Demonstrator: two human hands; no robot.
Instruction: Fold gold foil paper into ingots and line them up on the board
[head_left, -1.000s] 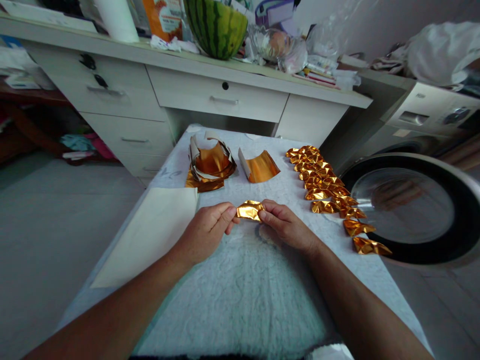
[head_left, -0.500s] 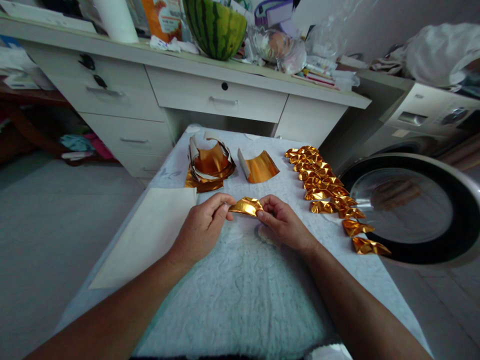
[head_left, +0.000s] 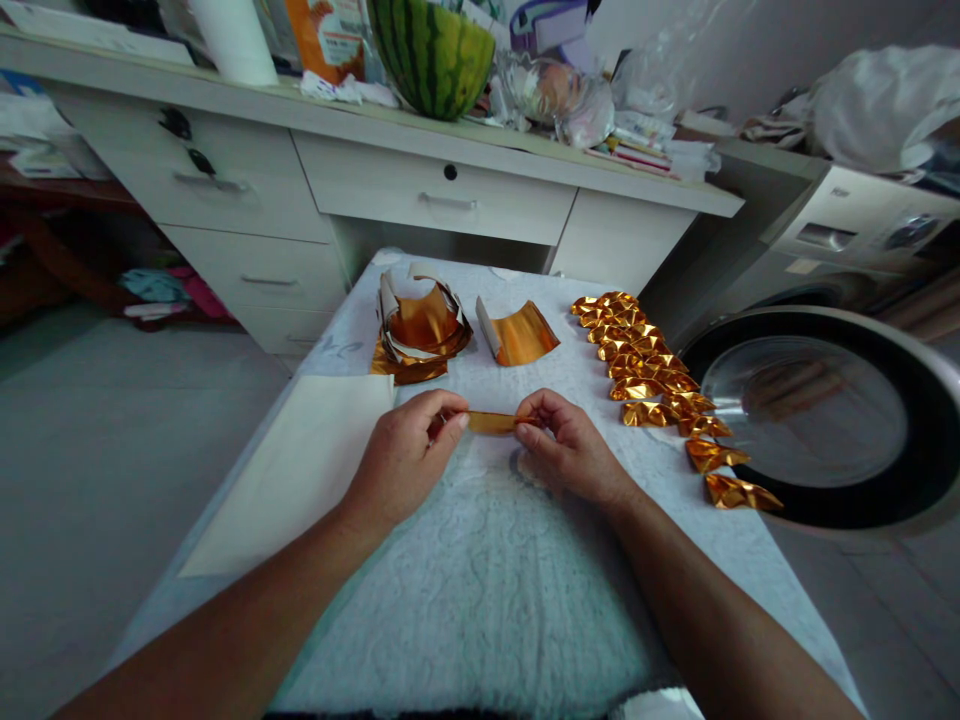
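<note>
A folded piece of gold foil paper [head_left: 491,422] is pinched at both ends, my left hand [head_left: 409,460] on its left tip and my right hand [head_left: 566,450] on its right tip. It is held edge-on just above the white textured cloth [head_left: 480,590] that covers the table. A curled stack of gold foil sheets [head_left: 420,325] and a single curved gold sheet [head_left: 521,333] lie beyond my hands. Several folded gold pieces [head_left: 660,385] run in a row along the table's right side.
A flat white sheet [head_left: 300,470] lies on the table's left part. Behind stands a white desk with drawers [head_left: 420,190] carrying a watermelon [head_left: 431,50] and clutter. A washing machine with its round door [head_left: 825,420] open is close on the right.
The gold piece has been turned from lying flat with its face up to a thin edge-on strip, and both hands have risen slightly while holding its ends.
</note>
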